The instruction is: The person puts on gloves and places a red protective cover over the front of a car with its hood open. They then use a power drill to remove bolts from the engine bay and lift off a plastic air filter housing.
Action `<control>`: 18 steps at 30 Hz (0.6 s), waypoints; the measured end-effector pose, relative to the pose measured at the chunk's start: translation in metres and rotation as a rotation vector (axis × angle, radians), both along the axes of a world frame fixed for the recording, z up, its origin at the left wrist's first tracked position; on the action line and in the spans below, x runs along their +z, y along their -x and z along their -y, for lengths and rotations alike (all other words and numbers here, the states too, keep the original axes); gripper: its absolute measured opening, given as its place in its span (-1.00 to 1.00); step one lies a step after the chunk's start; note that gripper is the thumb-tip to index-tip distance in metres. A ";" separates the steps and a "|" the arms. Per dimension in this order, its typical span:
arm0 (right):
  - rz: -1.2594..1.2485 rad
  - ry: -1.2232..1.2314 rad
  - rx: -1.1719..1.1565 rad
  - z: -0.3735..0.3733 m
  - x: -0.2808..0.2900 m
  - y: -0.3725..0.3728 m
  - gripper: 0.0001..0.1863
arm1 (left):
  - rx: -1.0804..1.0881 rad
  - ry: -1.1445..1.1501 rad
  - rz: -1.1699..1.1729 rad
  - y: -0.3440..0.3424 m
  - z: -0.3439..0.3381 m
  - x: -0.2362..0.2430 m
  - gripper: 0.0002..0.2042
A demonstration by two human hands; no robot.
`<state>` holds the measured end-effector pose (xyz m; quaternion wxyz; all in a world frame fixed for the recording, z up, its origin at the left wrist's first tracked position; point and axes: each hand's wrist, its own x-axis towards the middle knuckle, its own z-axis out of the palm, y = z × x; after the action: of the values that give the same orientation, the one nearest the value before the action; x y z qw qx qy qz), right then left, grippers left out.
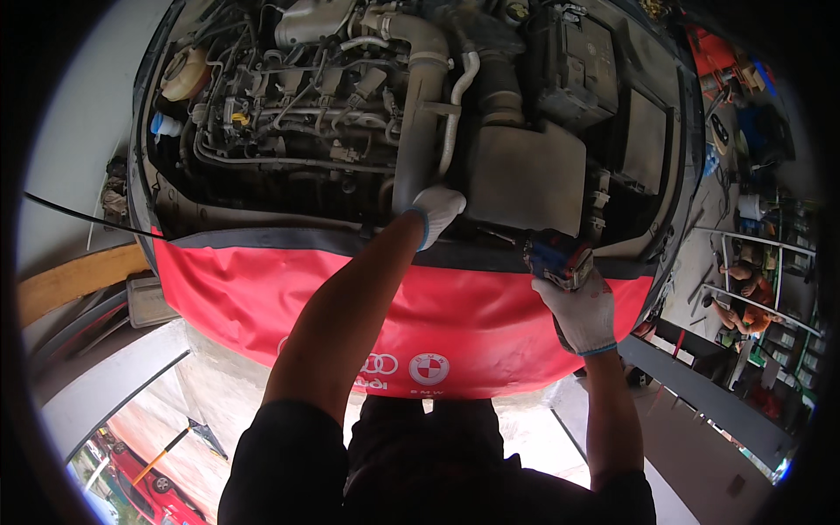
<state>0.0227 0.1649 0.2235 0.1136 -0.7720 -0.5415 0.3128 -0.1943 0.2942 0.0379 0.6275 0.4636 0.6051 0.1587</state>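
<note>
My left hand (440,213), in a white glove, is at the front of the engine bay, beside the lower end of a thick grey air hose (423,131). Its fingers look curled, and whatever they hold, if anything, is hidden. A cordless drill (560,255), dark with blue and red parts, is gripped in my right hand (579,308), also gloved in white. The drill's thin bit points left, just in front of the dark air filter box (529,178). A red fender cover (254,293) with a black upper edge hangs over the car's front.
The battery (582,66) sits at the back right of the bay. A coolant tank (184,74) and a blue cap (164,124) are on the left. Metal racks (761,245) and a crouching person in orange (748,297) are at the far right.
</note>
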 end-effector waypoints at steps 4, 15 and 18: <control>0.090 0.048 0.098 -0.006 -0.031 -0.008 -0.38 | 0.073 0.109 0.012 -0.005 -0.001 0.017 -0.74; 0.332 -0.212 0.325 0.009 -0.050 -0.011 -0.59 | 0.092 0.183 0.036 -0.009 -0.002 0.022 -0.75; 0.512 -0.262 0.500 0.015 -0.054 -0.014 -0.47 | 0.036 0.088 0.024 -0.002 0.000 -0.020 -0.74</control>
<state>0.0364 0.1501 0.1699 -0.0076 -0.6481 -0.7595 0.0558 -0.1922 0.2943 0.0183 0.6515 0.4226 0.6122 0.1490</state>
